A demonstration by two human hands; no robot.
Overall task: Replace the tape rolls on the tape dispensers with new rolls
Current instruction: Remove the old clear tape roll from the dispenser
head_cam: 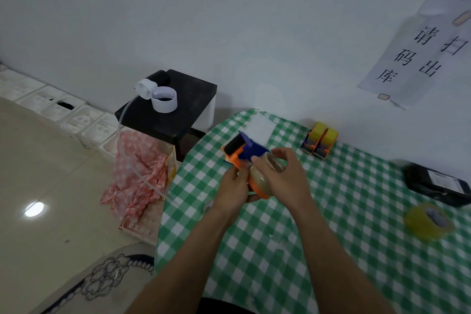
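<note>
Progress seems partial: left hand point(233, 186) grips the orange-and-blue plastic tape dispenser point(244, 150), right hand point(280, 178) clasps its clear tape roll point(258, 181); two yellow-rolled dispensers point(318, 141) stand at the far edge of the desk point(331, 237).

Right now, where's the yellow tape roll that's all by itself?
In the head view, the yellow tape roll lies flat on the green checked tablecloth at the far right, just in front of the black package.

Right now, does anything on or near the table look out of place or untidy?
Yes: a pink checked cloth hangs crumpled over the edge of a box on the floor, left of the table. Nothing looks spilled or broken.
</note>
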